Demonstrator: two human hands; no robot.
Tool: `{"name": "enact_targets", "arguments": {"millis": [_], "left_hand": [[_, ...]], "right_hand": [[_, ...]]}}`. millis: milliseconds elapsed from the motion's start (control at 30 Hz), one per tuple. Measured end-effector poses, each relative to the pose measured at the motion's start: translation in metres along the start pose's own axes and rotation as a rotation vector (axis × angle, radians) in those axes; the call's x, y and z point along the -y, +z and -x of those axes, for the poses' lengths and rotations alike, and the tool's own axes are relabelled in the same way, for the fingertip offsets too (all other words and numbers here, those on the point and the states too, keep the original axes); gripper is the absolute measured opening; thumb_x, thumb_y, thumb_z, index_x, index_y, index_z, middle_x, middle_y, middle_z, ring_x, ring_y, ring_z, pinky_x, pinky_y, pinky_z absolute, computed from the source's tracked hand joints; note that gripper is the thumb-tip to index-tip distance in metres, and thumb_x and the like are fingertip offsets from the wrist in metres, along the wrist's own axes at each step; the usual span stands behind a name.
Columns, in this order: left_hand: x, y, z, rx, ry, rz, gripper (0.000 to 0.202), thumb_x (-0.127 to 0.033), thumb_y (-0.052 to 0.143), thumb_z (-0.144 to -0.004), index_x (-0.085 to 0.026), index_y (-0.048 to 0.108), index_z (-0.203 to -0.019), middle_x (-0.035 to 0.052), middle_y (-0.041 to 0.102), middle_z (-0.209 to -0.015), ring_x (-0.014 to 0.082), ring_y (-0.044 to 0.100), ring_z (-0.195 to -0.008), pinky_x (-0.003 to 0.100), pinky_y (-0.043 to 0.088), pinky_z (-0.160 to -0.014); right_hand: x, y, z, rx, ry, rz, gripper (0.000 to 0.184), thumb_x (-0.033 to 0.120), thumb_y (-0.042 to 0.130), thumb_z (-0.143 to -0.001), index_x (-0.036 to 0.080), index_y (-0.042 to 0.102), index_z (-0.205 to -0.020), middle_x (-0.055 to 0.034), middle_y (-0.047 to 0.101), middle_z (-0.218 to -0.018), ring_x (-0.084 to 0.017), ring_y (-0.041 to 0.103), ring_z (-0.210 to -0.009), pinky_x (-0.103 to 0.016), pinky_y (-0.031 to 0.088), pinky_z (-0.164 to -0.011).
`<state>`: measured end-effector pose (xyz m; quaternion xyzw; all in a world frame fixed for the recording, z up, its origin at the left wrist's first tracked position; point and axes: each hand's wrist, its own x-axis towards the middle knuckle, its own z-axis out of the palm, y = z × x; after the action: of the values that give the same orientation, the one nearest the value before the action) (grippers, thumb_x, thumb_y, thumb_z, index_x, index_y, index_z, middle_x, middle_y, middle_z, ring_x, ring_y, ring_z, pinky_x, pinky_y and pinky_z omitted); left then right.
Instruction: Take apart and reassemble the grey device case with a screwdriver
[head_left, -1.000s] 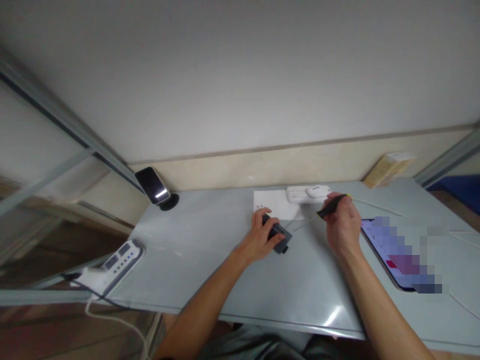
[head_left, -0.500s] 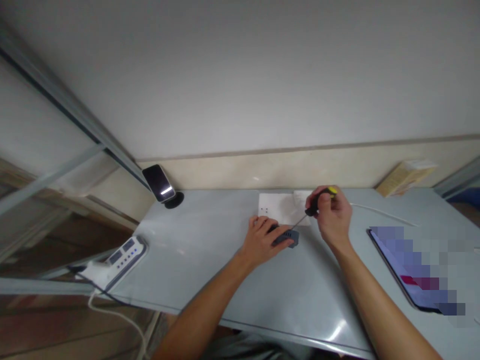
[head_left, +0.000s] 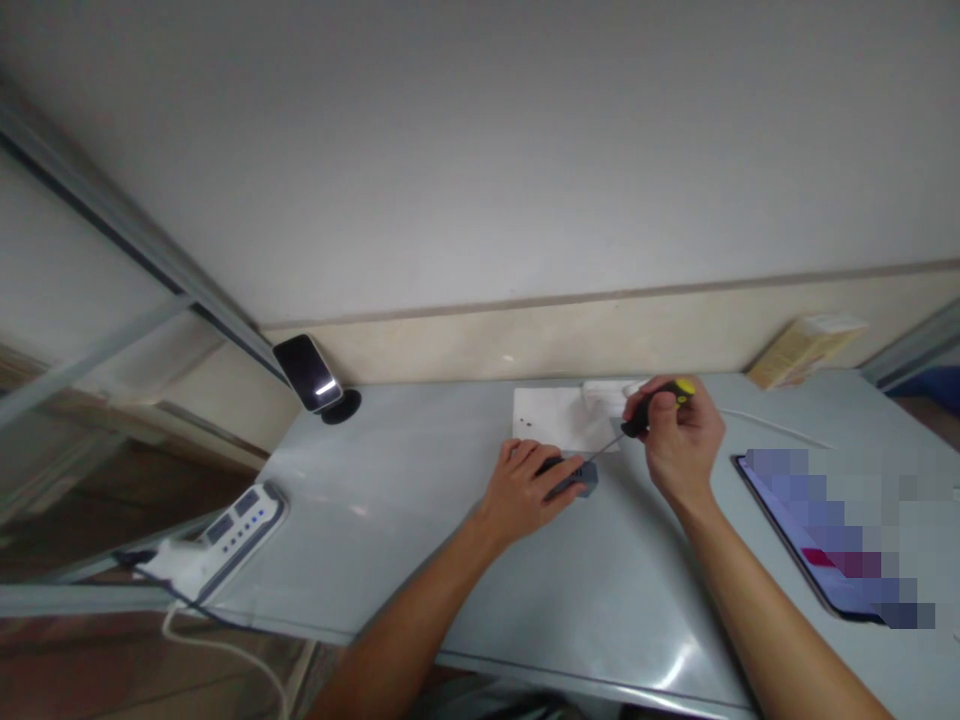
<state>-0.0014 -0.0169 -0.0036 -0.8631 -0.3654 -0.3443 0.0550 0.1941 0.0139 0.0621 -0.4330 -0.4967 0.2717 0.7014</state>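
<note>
while pinning a small dark gray device point(head_left: 574, 477) flat to the pale tabletop point(head_left: 420, 540), keeping the left hand point(head_left: 525, 490) curled down over its near end, fingers closed on the casing. gripping a screwdriver point(head_left: 654, 408) by its black and yellow handle in the closed right hand point(head_left: 679, 440), slanting the thin shaft down and leftward until the tip is meeting, or nearly meeting, the far right corner of the device; contact too small to be telling for sure. judging this to be the driving step on one screw of the casing. judging the next move to be calling for the tip seating squarely in the screw head, turning with steady downward pressure, and holding the device from sliding.

lying just behind the device, a white sheet point(head_left: 555, 418) with a white object at its far edge, partly hidden by the right hand. lying well to the right, a tablet point(head_left: 787, 520) with its screen lit. leaning at the far left corner, a phone on a stand point(head_left: 309, 372). hanging off the left edge, a power strip point(head_left: 232, 520). resting against the wall at far right, a tan box point(head_left: 802, 345). nothing standing between screwdriver and device.
</note>
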Motion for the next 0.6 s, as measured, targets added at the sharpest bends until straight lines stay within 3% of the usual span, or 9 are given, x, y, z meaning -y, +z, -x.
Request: {"name": "enact_targets", "arguments": {"millis": [600], "left_hand": [[0.0017,0.0018,0.0015,0.04,-0.013,0.027,0.028,-0.042,0.059,-0.099,-0.028,0.07,-0.12,0.0038,0.07,-0.1,0.0181,0.059,-0.094,0.034,0.042,-0.087]], "right_hand": [[0.0079,-0.0001,0.0018,0.054,-0.045,0.068,0.039,0.061,0.067,-0.085,0.022,0.062,-0.082,0.0021,0.059,-0.061,-0.011,0.048,-0.049,-0.024,0.04,-0.045]]}}
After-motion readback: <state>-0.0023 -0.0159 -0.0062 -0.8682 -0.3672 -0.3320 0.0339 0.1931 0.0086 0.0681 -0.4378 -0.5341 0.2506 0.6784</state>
